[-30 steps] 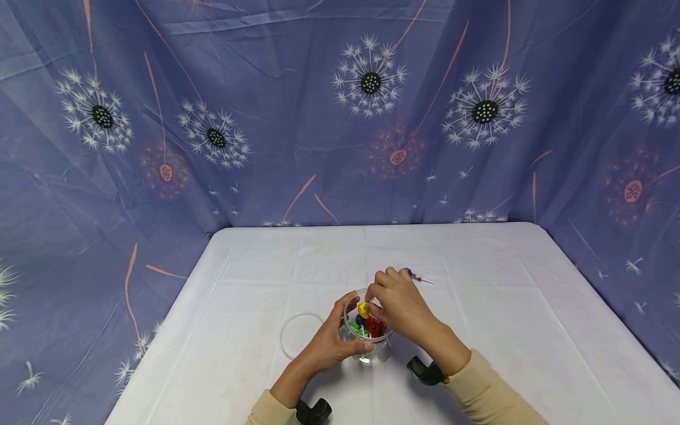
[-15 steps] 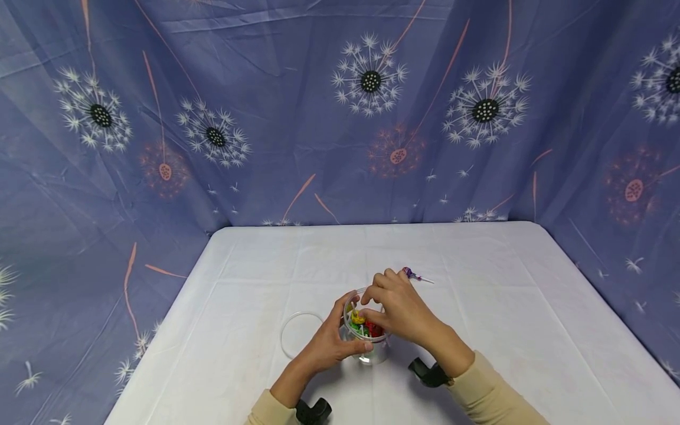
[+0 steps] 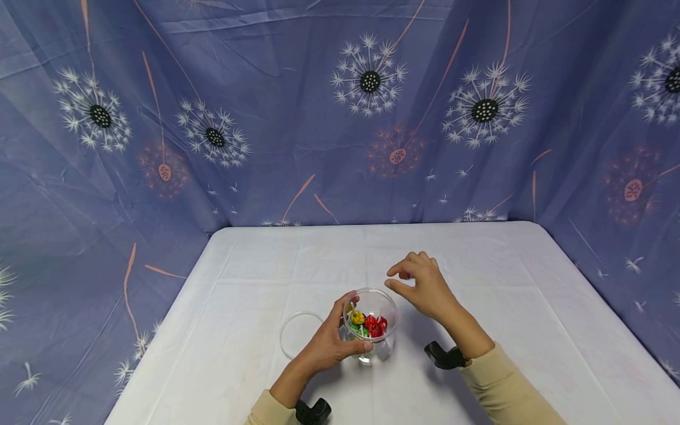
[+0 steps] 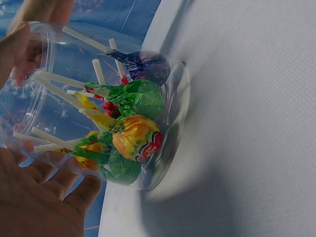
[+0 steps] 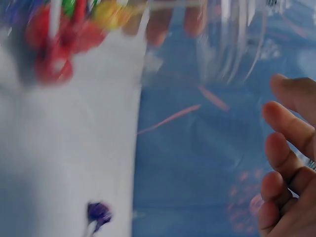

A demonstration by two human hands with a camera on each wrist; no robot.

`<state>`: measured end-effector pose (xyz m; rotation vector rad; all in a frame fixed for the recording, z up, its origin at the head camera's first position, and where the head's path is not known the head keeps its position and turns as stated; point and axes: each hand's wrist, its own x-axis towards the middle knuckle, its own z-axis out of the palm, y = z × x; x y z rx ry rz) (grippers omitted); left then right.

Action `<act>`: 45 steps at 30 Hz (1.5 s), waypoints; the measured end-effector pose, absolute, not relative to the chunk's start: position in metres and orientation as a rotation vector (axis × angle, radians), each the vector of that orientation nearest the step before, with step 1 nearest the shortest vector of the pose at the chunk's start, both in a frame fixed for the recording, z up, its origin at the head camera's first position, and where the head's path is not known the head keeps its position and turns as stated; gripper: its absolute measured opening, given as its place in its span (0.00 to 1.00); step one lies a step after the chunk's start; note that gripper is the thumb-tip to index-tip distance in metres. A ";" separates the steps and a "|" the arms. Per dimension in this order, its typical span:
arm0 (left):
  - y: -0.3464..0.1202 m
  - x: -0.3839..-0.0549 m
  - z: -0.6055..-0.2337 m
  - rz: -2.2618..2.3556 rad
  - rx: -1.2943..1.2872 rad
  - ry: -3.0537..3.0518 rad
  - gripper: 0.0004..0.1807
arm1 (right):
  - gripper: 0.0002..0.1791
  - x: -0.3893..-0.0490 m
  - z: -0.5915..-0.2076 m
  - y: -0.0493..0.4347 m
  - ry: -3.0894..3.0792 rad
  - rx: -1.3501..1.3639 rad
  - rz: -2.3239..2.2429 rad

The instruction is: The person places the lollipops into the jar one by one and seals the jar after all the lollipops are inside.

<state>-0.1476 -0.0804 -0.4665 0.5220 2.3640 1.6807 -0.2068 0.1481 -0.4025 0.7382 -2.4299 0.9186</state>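
Note:
A clear plastic jar (image 3: 390, 336) stands on the table with its mouth up. My left hand (image 3: 326, 342) grips its left side, thumb in front and fingers round the back. Inside lie several wrapped lollipops: a yellow one (image 4: 136, 138), a green one (image 4: 140, 98), a purple one (image 4: 150, 67) and red ones (image 3: 375, 326). My right hand (image 3: 422, 286) hovers beyond the jar's right rim, thumb and index finger apart, holding nothing. Another purple lollipop (image 5: 100, 213) lies on the table; in the head view the right hand hides nearly all of it.
Left of the jar lies a clear round lid (image 3: 297, 313) with a pale rim. A white cloth covers the table (image 3: 510, 330). Behind and beside it hangs a blue dandelion-print curtain (image 3: 297, 118). Black camera mounts (image 3: 445, 356) sit on both wrists.
The yellow lollipop in my right fingers was lowered into the jar and let go. The right hand has since lifted out and moved right and away. The left hand and jar stayed put.

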 end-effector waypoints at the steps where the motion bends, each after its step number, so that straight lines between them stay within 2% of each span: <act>1: -0.081 -0.147 -0.466 1.679 0.522 2.367 0.50 | 0.07 -0.210 -0.406 0.152 -2.441 0.695 0.954; 6: -0.081 -0.147 -0.466 1.681 0.518 2.361 0.50 | 0.06 -0.226 -0.428 0.170 -2.496 0.506 1.056; 21: -0.081 -0.146 -0.466 1.658 0.516 2.362 0.51 | 0.13 -0.259 -0.480 0.216 -2.693 0.152 1.072; 34: -0.082 -0.147 -0.465 1.658 0.522 2.359 0.50 | 0.12 -0.278 -0.496 0.227 -2.864 0.023 1.085; 45: -0.082 -0.148 -0.464 1.647 0.506 2.370 0.50 | 0.11 -0.283 -0.501 0.229 -2.896 0.069 1.012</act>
